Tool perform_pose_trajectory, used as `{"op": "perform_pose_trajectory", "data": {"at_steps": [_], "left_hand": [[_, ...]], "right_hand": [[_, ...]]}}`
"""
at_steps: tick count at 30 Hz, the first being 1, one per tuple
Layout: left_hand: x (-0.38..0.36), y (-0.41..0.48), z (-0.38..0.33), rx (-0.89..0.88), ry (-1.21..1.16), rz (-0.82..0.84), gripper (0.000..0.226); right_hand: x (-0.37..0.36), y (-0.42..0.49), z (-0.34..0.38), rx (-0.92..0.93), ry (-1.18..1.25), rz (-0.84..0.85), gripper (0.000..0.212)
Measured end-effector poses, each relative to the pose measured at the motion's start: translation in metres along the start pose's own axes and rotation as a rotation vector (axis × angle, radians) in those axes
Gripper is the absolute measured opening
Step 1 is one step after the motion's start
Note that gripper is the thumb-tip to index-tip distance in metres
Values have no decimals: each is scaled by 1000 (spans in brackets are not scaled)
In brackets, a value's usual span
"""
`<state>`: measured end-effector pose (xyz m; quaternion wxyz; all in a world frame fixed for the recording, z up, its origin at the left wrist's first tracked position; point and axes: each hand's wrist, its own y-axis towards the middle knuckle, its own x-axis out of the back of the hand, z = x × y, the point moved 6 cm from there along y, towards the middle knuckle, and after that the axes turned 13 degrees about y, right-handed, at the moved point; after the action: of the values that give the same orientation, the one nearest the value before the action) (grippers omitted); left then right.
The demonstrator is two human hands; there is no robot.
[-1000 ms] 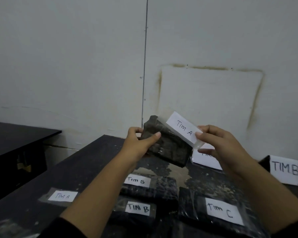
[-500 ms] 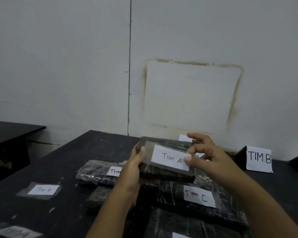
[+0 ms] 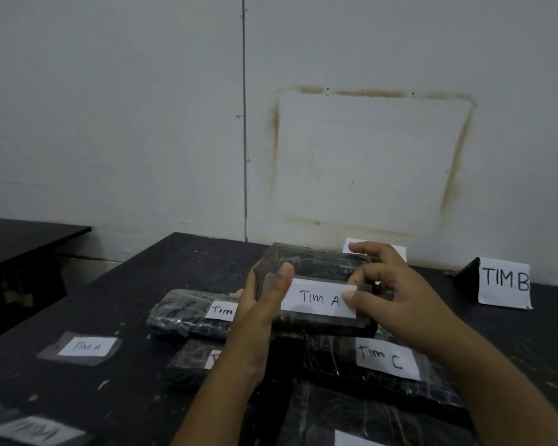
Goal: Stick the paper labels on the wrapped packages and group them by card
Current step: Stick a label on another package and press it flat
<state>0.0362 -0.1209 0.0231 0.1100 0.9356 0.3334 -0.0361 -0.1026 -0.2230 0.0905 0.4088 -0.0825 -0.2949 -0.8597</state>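
Here: label [image 3: 318,297] on package [image 3: 319,262].
Left hand [image 3: 261,313] grips package, 9 o'clock end; right hand [image 3: 397,294] pinches label, 3 o'clock end.

person, head view | left hand [image 3: 259,312]: bare, short rounded thumbnail visible | right hand [image 3: 400,294]: bare, short trimmed thumbnail visible | left forearm [image 3: 226,384], right forearm [image 3: 496,381]: uncovered to the frame edge

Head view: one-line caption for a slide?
Left hand holds a black wrapped package while the right hand pinches a TIM A paper label against it; TIM B card stands at right.
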Motion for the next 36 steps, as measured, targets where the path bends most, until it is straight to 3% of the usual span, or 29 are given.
{"op": "perform_pose_trajectory", "data": {"at_steps": [8,24,26,29,32,36], "left_hand": [[1,0,1,-54,2,-24,64],[1,-3,2,-74,71,-73,64],[1,-4,2,-80,65,-92,61],[3,-4,2,-74,28,-116,63],[5,-4,1,-64,-3,-135,83],[4,-6,-3,-106,38,-180,85]], "right_hand": [[3,0,-2,67,-104,-40,17],[0,-1,2,193,-204,-78,18],[1,-2,2,212,-208,-97,25],[6,-1,1,183,-132,-146,40],[7,0,-7,36,66,-148,60],[-8,-4,-11,-46,169,-191,59]]}}
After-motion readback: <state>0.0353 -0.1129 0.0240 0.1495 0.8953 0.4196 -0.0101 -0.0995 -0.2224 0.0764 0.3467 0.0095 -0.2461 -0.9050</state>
